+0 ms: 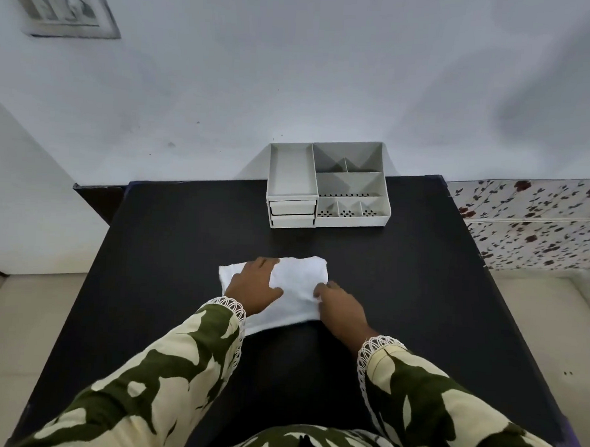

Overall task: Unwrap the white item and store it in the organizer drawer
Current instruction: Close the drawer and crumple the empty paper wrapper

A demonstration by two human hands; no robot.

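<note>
On the black tabletop [402,295], the left hand [252,284] lies flat, fingers spread, on the white cloth bundle [296,281]; the right hand [342,310] pinches its right edge, the organizer [327,186] standing far behind.

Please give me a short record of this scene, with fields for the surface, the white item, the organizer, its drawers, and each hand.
surface: black table
white item: white cloth bundle, lying flat, near the person
organizer: white organizer at the far edge, against the wall, apart from the bundle
drawers: two drawers at its lower left, both closed
left hand: resting flat on the bundle's left part
right hand: fingertips at the bundle's right edge; grip unclear
</note>
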